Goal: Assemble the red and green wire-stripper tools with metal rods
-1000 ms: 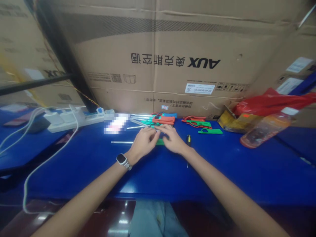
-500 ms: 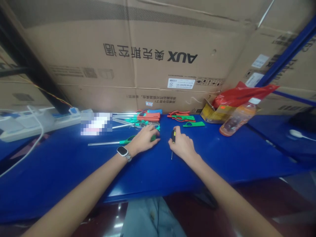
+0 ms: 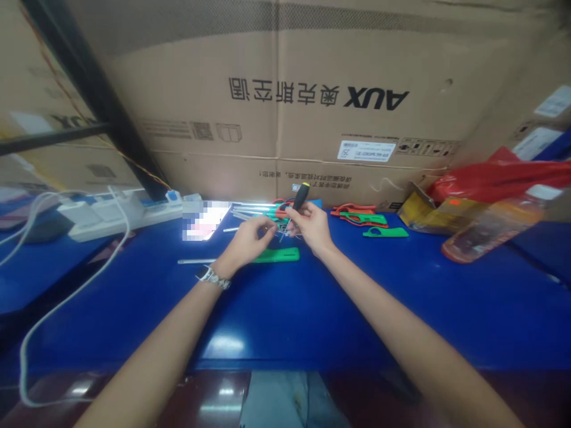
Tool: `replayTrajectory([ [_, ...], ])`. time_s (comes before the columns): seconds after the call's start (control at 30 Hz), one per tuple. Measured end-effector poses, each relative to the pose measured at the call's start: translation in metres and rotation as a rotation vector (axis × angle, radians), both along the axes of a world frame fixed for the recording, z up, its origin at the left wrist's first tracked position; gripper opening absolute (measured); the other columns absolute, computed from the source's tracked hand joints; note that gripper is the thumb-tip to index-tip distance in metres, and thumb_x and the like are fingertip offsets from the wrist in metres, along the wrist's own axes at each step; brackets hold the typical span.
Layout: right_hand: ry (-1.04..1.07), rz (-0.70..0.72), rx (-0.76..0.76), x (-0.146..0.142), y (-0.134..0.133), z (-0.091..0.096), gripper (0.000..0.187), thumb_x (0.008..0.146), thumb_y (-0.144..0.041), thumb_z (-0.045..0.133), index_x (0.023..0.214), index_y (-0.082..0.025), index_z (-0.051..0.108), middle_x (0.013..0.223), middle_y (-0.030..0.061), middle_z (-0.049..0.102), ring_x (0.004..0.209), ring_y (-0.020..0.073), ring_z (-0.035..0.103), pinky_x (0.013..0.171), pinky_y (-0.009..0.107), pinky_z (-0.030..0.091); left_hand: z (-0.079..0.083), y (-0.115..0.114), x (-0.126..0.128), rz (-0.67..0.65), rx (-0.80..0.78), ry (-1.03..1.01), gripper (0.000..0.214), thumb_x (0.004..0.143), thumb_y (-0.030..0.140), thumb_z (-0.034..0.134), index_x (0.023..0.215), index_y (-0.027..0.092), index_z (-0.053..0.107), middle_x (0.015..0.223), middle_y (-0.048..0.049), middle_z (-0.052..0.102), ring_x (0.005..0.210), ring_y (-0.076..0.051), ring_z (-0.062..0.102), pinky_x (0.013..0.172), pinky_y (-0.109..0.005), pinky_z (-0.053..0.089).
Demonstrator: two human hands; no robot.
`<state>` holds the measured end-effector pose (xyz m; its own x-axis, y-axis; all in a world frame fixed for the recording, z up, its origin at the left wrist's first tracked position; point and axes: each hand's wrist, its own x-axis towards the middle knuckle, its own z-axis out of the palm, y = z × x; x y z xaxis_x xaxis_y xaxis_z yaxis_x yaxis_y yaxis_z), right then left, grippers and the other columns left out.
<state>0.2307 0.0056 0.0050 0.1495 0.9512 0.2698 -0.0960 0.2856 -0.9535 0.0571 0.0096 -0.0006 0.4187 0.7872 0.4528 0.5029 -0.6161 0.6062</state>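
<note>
My right hand (image 3: 313,227) grips a screwdriver (image 3: 302,196) with a black and yellow handle; the handle tilts up and the shaft slants down to the left. Its fingertips are among small thin parts in front of the pile. My left hand (image 3: 248,241), watch on the wrist, has its fingers bent together close by; what they pinch is too small to make out. Just below that hand lies a green long-nosed lighter (image 3: 280,255) on the blue table (image 3: 285,315), its metal tube pointing left. Behind both hands sits a pile of lighters with metal tubes (image 3: 254,208), partly hidden.
Red and green handle shells (image 3: 373,219) lie to the right, a single green shell (image 3: 386,232) in front. Further right are a bottle (image 3: 495,229) and a yellow box (image 3: 428,208) with a red bag. A power strip (image 3: 129,217) with white cables stands left. Cardboard (image 3: 312,125) walls the back.
My right hand has moved left to the pile, and the screwdriver handle now points up. My left hand has come off the green lighter's handle and pinches near the small parts. The view has turned left.
</note>
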Motion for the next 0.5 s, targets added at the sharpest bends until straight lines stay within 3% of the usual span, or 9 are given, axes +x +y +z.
replayTrajectory([
  [0.13, -0.093, 0.001, 0.119, -0.005, 0.006, -0.008, 0.036, 0.08, -0.051, 0.07, 0.09, -0.018, 0.057, 0.076, 0.0006, 0.067, 0.059, 0.0125, 0.067, 0.057, 0.026, 0.06, -0.005, 0.011, -0.007, 0.069, 0.015, 0.051, 0.019, 0.092, 0.029, 0.053, 0.088, 0.018, 0.068, 0.087, -0.0045, 0.071, 0.076, -0.019, 0.062, 0.069, -0.031, 0.046],
  [0.5, -0.285, 0.006, 0.165, -0.006, 0.001, -0.03, 0.033, 0.091, -0.053, 0.057, 0.096, -0.02, 0.057, 0.083, 0.004, 0.071, 0.067, 0.0161, 0.071, 0.066, 0.032, 0.062, -0.012, 0.015, -0.009, 0.142, 0.014, 0.172, 0.017, 0.091, 0.024, 0.053, 0.09, 0.018, 0.07, 0.092, -0.0072, 0.073, 0.083, -0.023, 0.065, 0.079, -0.035, 0.048],
])
